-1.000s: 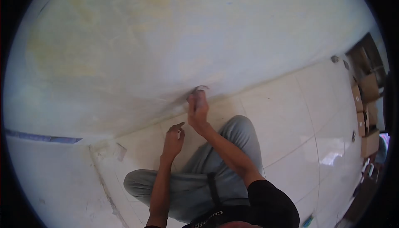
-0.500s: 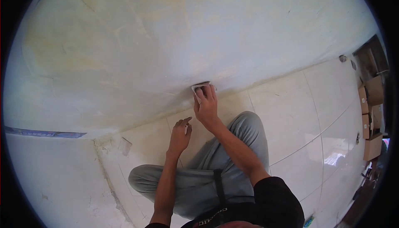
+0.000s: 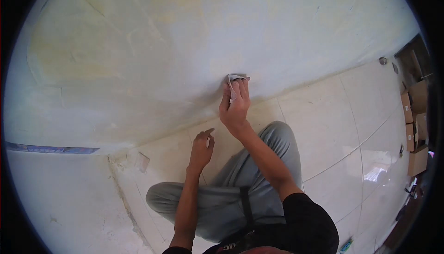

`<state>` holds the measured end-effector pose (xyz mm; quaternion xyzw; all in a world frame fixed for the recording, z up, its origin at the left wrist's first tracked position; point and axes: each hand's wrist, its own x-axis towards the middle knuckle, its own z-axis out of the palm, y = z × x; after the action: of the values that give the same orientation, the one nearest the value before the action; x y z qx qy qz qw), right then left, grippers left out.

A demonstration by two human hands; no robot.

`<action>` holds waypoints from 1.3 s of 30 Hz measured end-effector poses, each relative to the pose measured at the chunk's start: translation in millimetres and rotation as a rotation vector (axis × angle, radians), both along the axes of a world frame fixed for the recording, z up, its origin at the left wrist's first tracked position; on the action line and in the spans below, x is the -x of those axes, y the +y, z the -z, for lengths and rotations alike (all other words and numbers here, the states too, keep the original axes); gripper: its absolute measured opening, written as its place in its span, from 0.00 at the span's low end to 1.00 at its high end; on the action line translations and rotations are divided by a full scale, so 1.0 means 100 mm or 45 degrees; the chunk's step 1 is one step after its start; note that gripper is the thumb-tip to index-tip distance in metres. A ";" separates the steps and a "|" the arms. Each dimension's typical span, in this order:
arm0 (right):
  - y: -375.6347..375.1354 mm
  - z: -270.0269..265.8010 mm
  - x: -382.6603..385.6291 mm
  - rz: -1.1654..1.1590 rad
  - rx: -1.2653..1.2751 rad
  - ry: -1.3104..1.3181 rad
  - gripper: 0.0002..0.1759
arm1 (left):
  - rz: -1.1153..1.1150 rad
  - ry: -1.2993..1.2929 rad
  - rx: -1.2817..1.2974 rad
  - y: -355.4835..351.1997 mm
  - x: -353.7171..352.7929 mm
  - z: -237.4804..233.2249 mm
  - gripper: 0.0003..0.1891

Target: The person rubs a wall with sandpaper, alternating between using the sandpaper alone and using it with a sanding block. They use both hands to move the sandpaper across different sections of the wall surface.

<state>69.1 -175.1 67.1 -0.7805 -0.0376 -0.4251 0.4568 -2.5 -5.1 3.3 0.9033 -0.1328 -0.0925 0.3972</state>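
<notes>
My right hand [image 3: 236, 108] is closed round a folded, pale sheet [image 3: 233, 90], which looks like sandpaper, and presses it to the lower part of the wall [image 3: 180, 46]. The sheet's upper edge shows beyond my fingertips. The wall is pale, with yellowish patches and a few small blue marks. My left hand [image 3: 201, 148] hangs over the floor near the foot of the wall, its fingers apart and nothing in it.
Pale floor tiles [image 3: 323, 129] run along the wall. Cardboard boxes [image 3: 417, 161] stand at the far right. A blue strip [image 3: 51, 149] lies along the left wall edge. A small flat piece [image 3: 143, 162] is near the corner, and a green tube [image 3: 346, 246] lies lower right.
My right hand has moved up and to the right along the wall with the sheet. My left hand has barely moved.
</notes>
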 end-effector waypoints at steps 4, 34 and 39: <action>0.09 0.15 0.09 -0.052 -0.038 0.005 0.05 | 0.008 -0.013 0.008 -0.01 0.02 0.01 0.17; -0.04 0.06 0.09 0.050 -0.261 0.188 0.09 | -0.032 -0.023 -0.016 0.08 0.04 0.12 0.17; -0.04 -0.24 0.11 0.075 -0.290 0.220 0.06 | -0.007 -0.087 -0.029 0.10 0.00 0.17 0.18</action>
<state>58.5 -178.8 90.7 -0.7579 0.0733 -0.3711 0.5314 -2.5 4.7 -13.5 0.9108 -0.1426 -0.0621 0.3825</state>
